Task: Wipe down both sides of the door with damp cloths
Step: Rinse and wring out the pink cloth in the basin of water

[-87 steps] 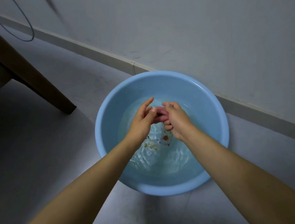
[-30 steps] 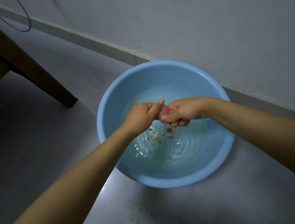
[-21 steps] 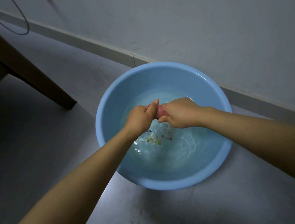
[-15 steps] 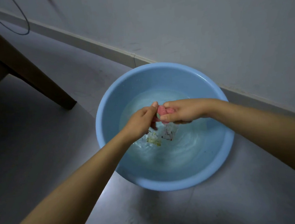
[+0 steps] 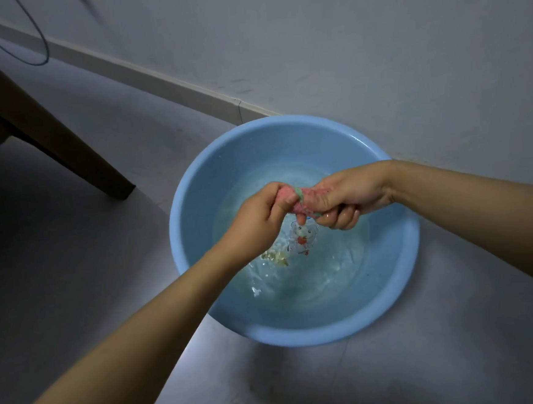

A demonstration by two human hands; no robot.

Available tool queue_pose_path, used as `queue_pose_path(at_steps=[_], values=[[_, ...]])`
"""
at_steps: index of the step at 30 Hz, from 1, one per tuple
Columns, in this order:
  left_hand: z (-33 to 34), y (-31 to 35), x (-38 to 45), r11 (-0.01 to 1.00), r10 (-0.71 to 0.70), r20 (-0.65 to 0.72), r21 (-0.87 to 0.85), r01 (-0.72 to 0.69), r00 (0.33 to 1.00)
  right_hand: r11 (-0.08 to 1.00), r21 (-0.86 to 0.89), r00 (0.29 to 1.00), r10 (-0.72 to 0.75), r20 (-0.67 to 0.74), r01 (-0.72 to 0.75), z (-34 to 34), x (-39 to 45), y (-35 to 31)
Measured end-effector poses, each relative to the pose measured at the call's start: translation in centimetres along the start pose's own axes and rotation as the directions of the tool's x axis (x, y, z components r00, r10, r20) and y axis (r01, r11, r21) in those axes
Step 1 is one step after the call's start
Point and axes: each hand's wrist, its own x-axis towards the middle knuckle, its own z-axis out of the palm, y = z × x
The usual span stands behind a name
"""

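Note:
A light blue basin (image 5: 191, 188) stands on the grey floor with shallow, rippling water and a printed picture on its bottom. Above the water I hold a twisted pink cloth (image 5: 303, 200) with a green edge. My left hand (image 5: 257, 218) grips its left end with curled fingers. My right hand (image 5: 346, 198) grips the right end, wrist turned so the thumb lies over the cloth. Most of the cloth is hidden inside the two fists. No door is in view.
A white wall with a pale skirting board (image 5: 160, 79) runs diagonally just behind the basin. A brown wooden furniture leg (image 5: 63, 147) slants down to the floor at the left. A thin dark cable (image 5: 35, 38) loops at the top left.
Both hands have kept twisting the cloth above the basin. My right wrist has rolled over and the hands have drawn slightly apart, so more of the pink cloth shows between them.

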Motion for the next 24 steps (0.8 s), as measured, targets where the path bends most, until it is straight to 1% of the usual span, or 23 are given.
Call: queue_pose_path(at_steps=[3, 5, 7, 8, 10, 12, 14, 15, 17, 19, 21, 23, 24], values=[[-0.1, 0.1, 0.5, 0.987, 0.011, 0.008, 0.163, -0.012, 1.0, 0.994, -0.103, 0.999, 0.016, -0.041, -0.02, 0.7, 0.0, -0.3], [-0.2, 0.1, 0.9, 0.971, 0.018, 0.024, 0.239, -0.023, 1.0, 0.979, -0.204, 0.993, 0.007, -0.114, -0.03, 1.2, -0.1, -0.2], [0.1, 0.1, 0.9, 0.97, -0.027, 0.001, 0.242, 0.026, 1.0, 0.935, -0.353, 0.975, -0.043, -0.218, -0.038, 1.5, -0.1, -0.1], [0.2, 0.1, 0.8, 0.973, -0.063, -0.023, 0.22, 0.066, 0.998, 0.88, -0.472, 0.959, -0.089, -0.269, -0.051, 1.7, -0.1, -0.1], [0.6, 0.1, 0.8, 0.973, -0.155, -0.053, 0.162, 0.162, 0.987, 0.71, -0.698, 0.923, -0.2, -0.329, -0.095, 2.0, 0.0, -0.2], [1.0, 0.0, 1.0, 0.965, -0.24, -0.081, 0.09, 0.246, 0.967, 0.594, -0.791, 0.899, -0.255, -0.355, -0.144, 2.3, 0.2, -0.2], [1.1, -0.1, 1.3, 0.953, -0.298, -0.102, 0.031, 0.302, 0.949, 0.51, -0.831, 0.866, -0.289, -0.408, -0.221, 2.5, 0.5, -0.1], [1.2, -0.1, 1.4, 0.946, -0.323, -0.107, 0.001, 0.325, 0.94, 0.464, -0.845, 0.838, -0.321, -0.441, -0.266, 2.5, 0.7, 0.0], [1.3, -0.3, 1.5, 0.925, -0.379, -0.109, -0.062, 0.374, 0.919, 0.333, -0.877, 0.778, -0.421, -0.466, -0.345, 2.4, 1.1, 0.3], [1.6, -0.3, 1.5, 0.892, -0.45, -0.094, -0.094, 0.442, 0.888, 0.191, -0.904, 0.748, -0.511, -0.424, -0.382, 2.1, 1.5, 0.6], [1.7, -0.4, 1.7, 0.857, -0.512, -0.073, -0.113, 0.503, 0.856, 0.093, -0.913, 0.739, -0.558, -0.377, -0.396, 1.9, 1.7, 1.0], [1.8, -0.5, 1.8, 0.829, -0.549, -0.041, -0.157, 0.537, 0.835, 0.033, -0.912, 0.734, -0.583, -0.349, -0.408, 1.9, 1.8, 1.2], [1.7, -0.4, 1.9, 0.825, -0.55, -0.027, -0.169, 0.539, 0.835, 0.033, -0.911, 0.731, -0.586, -0.351, -0.411, 1.9, 1.8, 1.2]])
